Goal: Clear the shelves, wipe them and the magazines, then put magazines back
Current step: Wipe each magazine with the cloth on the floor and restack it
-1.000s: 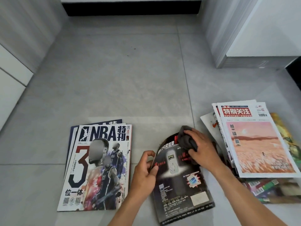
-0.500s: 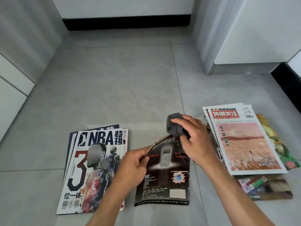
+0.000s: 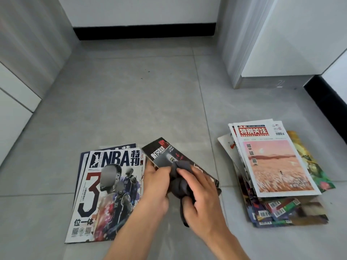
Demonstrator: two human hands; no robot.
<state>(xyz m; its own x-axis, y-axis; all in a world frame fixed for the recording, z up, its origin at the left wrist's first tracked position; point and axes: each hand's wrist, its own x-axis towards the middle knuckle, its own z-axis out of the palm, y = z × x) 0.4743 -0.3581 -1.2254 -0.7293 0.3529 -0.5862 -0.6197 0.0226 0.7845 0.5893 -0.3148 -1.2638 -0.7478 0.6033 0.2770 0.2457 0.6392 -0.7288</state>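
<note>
On my far left lies the NBA magazine pile [image 3: 105,194], flat on the grey floor tiles [image 3: 131,102], its long axis going away from me. I judge this is the pile of wiped magazines, but the pictures do not prove it.

Next comes my left hand [image 3: 156,186]. Its fingers are curled around the near left edge of the black magazine [image 3: 163,154], which I hold lifted and tilted above the floor. The long axis of the black magazine runs from upper left to lower right, so the far corner points away from me and the near part is hidden under my hands.

Just to the right, my right hand [image 3: 201,196] grips the dark grey cloth [image 3: 180,182], bunched, and presses it on the cover near the middle. One tail of the cloth hangs down below my palm. The two hands almost touch.

For the next wipe, the uncovered part of the cover lies up and left from the cloth, along the long axis, so I think the right hand should push in that direction while the left one keeps the edge firm.

Well apart on the right is the mixed magazine stack [image 3: 274,166], probably waiting for wiping.
</note>
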